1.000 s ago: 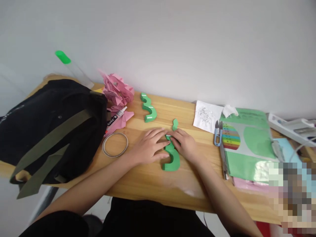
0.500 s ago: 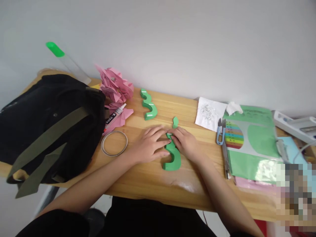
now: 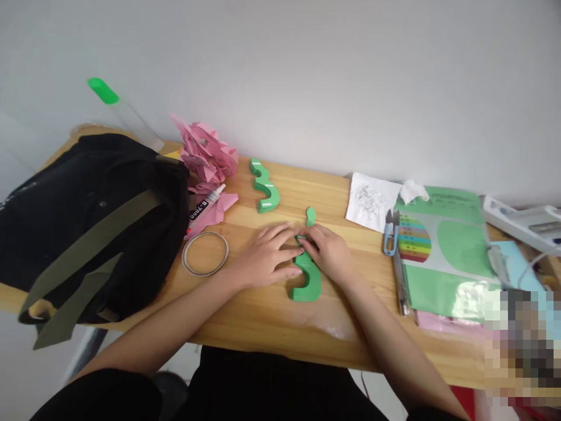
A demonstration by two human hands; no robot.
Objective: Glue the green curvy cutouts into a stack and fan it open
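A green, curvy 3-shaped piece [image 3: 310, 285] lies flat on the wooden table under my hands, its middle covered by fingers. My left hand [image 3: 266, 255] rests at its left side, fingers spread and tips touching the edge. From the right, my right hand [image 3: 328, 250] has thumb and fingers pinched at the middle of the piece, where a small white strip shows in part. The rounded top end of the green piece sticks out beyond the right fingers. Farther back lies a similar green 3-shaped piece [image 3: 268, 193] with white strips on it.
At left sit a black bag [image 3: 131, 175], crumpled pink paper [image 3: 205, 149], a B-7000 glue tube [image 3: 204, 207] and a tape roll [image 3: 184, 261]. To the right are white paper with scraps [image 3: 372, 202], blue thread snips [image 3: 389, 237] and a green paper pack [image 3: 464, 245].
My right fingers have shifted slightly over the white strip, so less of it shows. My left hand stays in place. The whole view has moved a little.
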